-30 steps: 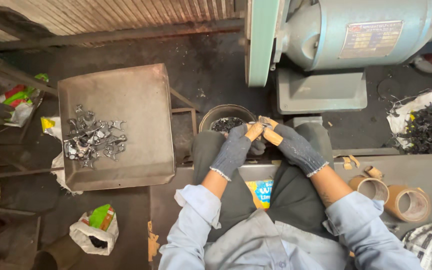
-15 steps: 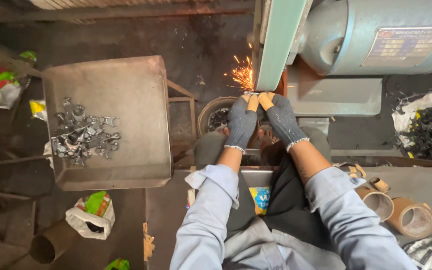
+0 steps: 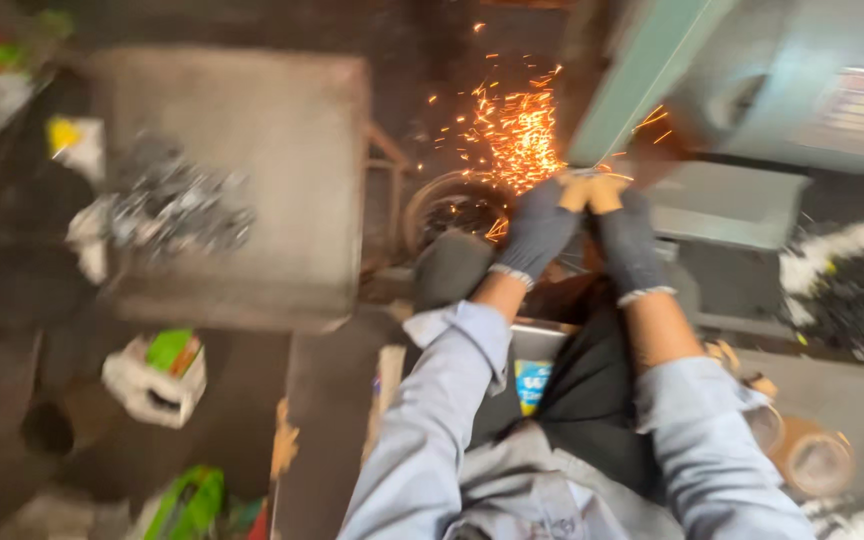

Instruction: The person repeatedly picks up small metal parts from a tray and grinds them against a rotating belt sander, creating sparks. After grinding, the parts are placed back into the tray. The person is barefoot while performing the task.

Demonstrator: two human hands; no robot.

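A grey metal surface (image 3: 282,150) carries a heap of small metal parts (image 3: 177,205) near its left side; a white bag (image 3: 152,385) lies on the floor below.

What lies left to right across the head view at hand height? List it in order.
Pile of metal parts → grey tray → round bucket → sparks → left hand → right hand → grinder motor.

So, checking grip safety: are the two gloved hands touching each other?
Touching. The head view shows the left hand and right hand pressed together at their tan fingertips.
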